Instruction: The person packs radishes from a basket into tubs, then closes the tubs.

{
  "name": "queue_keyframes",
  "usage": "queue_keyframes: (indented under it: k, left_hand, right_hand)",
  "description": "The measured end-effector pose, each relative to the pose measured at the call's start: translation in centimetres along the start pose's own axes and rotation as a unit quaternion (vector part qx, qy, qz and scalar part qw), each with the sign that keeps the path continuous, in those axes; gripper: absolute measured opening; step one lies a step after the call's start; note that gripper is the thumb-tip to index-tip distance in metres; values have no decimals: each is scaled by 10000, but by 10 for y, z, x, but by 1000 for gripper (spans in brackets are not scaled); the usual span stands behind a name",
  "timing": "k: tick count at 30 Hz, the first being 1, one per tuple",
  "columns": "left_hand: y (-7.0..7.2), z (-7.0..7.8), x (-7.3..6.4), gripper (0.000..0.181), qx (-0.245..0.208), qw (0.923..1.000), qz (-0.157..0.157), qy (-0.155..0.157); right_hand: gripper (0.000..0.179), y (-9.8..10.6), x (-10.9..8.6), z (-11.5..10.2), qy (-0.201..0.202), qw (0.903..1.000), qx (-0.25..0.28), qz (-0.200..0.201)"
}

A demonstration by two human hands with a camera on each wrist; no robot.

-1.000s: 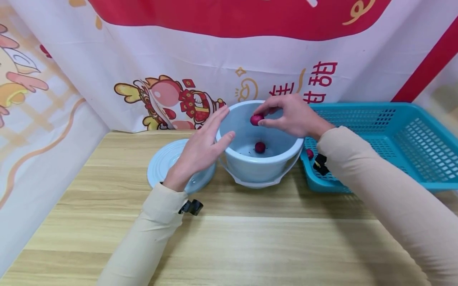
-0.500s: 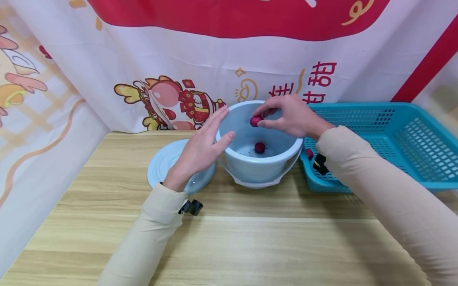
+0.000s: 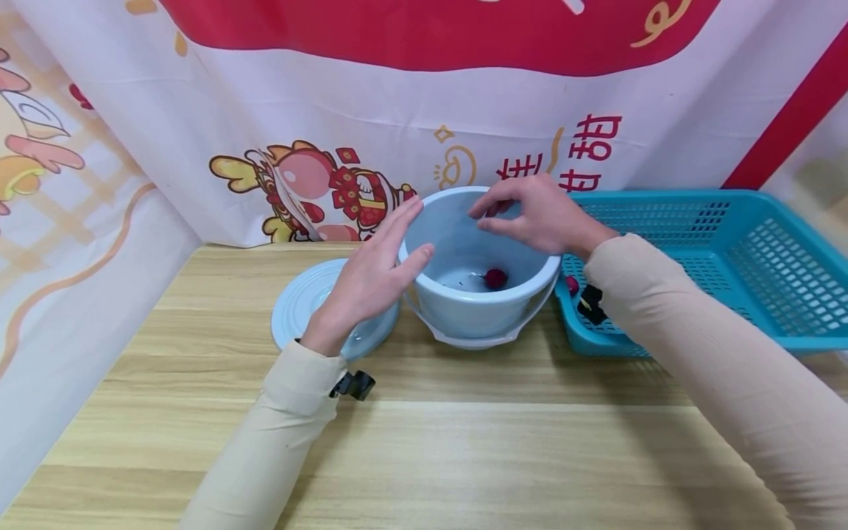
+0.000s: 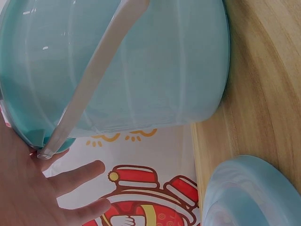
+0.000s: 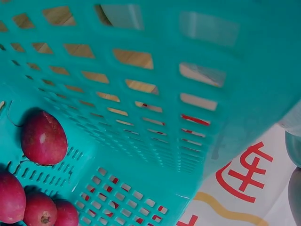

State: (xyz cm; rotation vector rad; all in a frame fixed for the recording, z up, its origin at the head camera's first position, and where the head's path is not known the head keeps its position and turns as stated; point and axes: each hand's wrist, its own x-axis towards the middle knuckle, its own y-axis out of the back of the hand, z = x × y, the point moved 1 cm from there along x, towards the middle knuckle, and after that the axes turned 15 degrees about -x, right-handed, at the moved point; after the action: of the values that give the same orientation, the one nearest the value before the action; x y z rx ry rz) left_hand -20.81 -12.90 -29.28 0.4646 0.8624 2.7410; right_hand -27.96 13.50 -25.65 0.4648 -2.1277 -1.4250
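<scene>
In the head view a light blue bucket (image 3: 469,324) stands upright on the table. Inside it a red radish (image 3: 495,278) lies on the bottom, slightly blurred. My right hand (image 3: 536,213) hovers over the bucket's right side, thumb and fingertips apart, nothing seen between them. My left hand (image 3: 374,283) rests at the left rim with fingers straight; the left wrist view shows its fingers (image 4: 77,178) spread beside the handle's end (image 4: 47,151). Under my right wrist sits a teal basket (image 3: 702,272); several radishes (image 5: 44,139) lie in it in the right wrist view.
A round light blue lid (image 3: 298,302) lies on the wooden table (image 3: 424,456) left of the bucket, partly behind my left hand. A printed cloth (image 3: 371,110) hangs along the back. The basket stands right beside the bucket.
The radish that my right hand pinched has left its fingers, which are now apart. The radish seen on the bucket's bottom appears farther right than before. My left hand stays in place.
</scene>
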Motion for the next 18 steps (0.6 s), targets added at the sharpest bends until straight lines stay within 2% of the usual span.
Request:
queue_keyframes:
  k: [9,13,18]
  left_hand:
    - [1,1,-1,73,11,10000,-1,-3]
    - [1,1,-2,73,8,10000,9,7]
    - [1,1,-1,73,9,10000,1,-15]
  right_hand:
    - [33,2,0,2,-53,9997,240,-12]
    - [37,10,-4,6,-309,9968,740,0]
    - [43,25,-18,19,-774,9869,1376,329]
